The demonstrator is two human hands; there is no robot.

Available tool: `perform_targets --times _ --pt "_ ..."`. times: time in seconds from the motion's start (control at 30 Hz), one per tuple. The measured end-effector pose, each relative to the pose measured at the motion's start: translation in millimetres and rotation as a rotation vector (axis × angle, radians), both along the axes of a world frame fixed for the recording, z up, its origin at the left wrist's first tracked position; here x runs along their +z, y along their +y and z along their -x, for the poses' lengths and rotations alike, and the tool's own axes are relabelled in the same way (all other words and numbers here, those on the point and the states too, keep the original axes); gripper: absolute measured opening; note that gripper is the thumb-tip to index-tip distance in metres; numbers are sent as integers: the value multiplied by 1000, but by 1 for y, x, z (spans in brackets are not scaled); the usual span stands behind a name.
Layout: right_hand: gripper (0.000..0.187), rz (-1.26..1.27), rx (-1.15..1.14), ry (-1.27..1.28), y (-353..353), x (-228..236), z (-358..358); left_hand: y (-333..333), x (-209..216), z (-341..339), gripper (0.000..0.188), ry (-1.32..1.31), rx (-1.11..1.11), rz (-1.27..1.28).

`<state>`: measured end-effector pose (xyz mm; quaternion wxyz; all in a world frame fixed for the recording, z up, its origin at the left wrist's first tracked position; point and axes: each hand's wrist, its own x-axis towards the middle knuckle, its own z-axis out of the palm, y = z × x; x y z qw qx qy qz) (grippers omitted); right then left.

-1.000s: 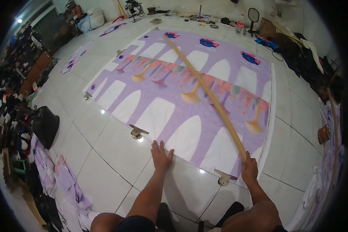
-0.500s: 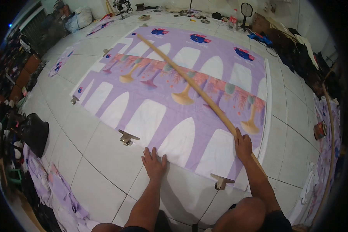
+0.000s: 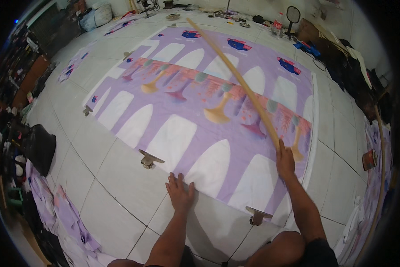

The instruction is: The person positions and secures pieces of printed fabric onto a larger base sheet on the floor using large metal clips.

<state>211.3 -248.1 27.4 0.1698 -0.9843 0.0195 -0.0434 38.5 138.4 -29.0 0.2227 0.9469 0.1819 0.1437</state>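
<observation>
A large lilac printed cloth (image 3: 162, 107) with white arch shapes and a coral-coloured middle band lies spread on the tiled floor. My left hand (image 3: 181, 193) rests on its near edge with fingers stretched out. My right hand (image 3: 286, 161) is wrapped round the near part of a long wooden stick (image 3: 235, 73). The stick slants across the cloth, its far end beyond the cloth's far side. Metal clips hold the near border: one clip (image 3: 150, 159) left of my left hand and another clip (image 3: 258, 216) near my right knee. Whether the stick touches the cloth I cannot tell.
More clips grip the left side, among them a corner clip (image 3: 88, 110). A black bag-like object (image 3: 40, 149) and crumpled lilac cloth (image 3: 71, 213) lie at left. At right are a tin can (image 3: 369, 159) and a thin pole (image 3: 381, 147). A bottle (image 3: 277, 26) stands at the back.
My right hand has moved slightly forward with the stick. The stick's far end has swung right and away, past the cloth's far edge. My left hand stays on the near edge.
</observation>
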Motion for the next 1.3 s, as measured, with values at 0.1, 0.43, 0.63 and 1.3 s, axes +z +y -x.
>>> perform_targets --times 0.1,0.43,0.63,1.3 --pt "46 19 138 -99 -18 -18 84 -2 -7 4 64 -8 7 -1" --pt "46 88 235 47 -51 -8 206 -1 -21 -2 67 -28 -28 -87" --pt "50 83 22 56 -79 -14 229 3 -21 -1 69 22 -32 -60" --pt "56 137 -741 168 -214 -40 334 -89 20 -25 80 65 533 847"
